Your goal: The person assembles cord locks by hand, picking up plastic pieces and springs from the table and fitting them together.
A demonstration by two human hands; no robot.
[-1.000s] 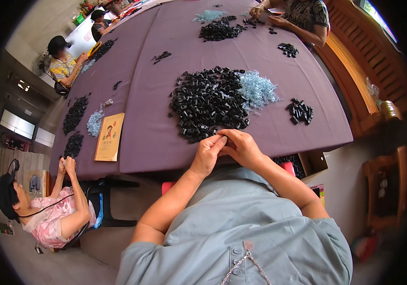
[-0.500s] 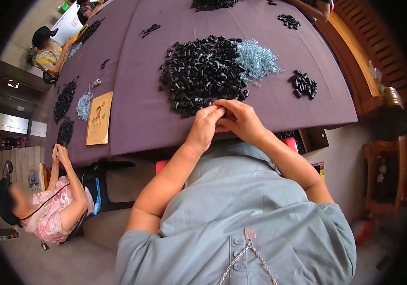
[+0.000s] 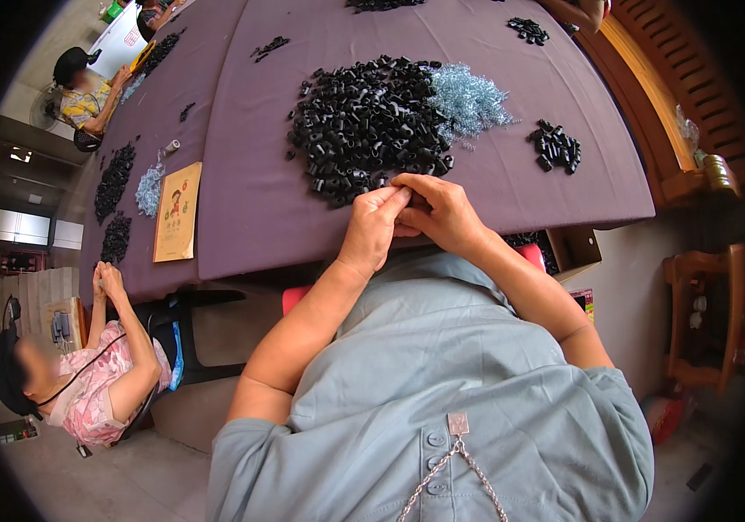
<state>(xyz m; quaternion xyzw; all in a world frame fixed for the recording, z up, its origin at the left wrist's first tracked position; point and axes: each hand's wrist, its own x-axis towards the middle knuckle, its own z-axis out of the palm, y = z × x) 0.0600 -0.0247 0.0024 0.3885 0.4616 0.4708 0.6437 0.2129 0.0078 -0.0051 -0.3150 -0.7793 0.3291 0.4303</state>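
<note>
Both left hand (image 3: pixel 369 230) and right hand (image 3: pixel 446 213), bare, curl nearly closed with fingertips meeting mid-frame, any held piece hidden, while a broad heap of short black plastic-looking tubes (image 3: pixel 362 129) lies upper centre, straight above the left hand.

Purple-clothed table (image 3: pixel 250 174) | large black-piece heap (image 3: pixel 364 126) | blue coil heap (image 3: pixel 470 100) | tan booklet (image 3: pixel 177 222)

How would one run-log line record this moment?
left hand, right hand: touching; holding: unclear; nearest: black pieces; adjoining: pale-blue pile
</note>
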